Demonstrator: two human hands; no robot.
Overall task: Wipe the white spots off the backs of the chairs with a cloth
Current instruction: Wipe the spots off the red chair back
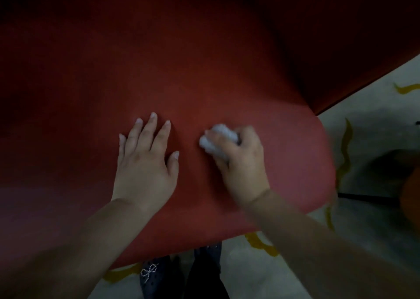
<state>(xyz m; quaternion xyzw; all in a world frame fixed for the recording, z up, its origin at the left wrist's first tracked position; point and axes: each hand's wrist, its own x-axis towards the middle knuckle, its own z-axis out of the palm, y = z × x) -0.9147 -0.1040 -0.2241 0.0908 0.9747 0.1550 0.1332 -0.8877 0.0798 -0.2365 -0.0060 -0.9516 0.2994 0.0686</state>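
The red upholstered chair back (159, 71) fills most of the view, close below me. My left hand (145, 162) lies flat on it with straight, spread fingers. Just to the right, my right hand (241, 162) grips a crumpled white cloth (218, 139) and presses it against the red fabric; this hand and the cloth are motion-blurred. I cannot make out any white spots on the fabric in this dim view.
A second dark red chair surface (341, 48) rises at the upper right. Pale floor with yellow wavy marks (345, 148) shows at the right and bottom. My dark shoes (154, 276) stand below the chair's lower edge. An orange object (411, 198) sits at the right edge.
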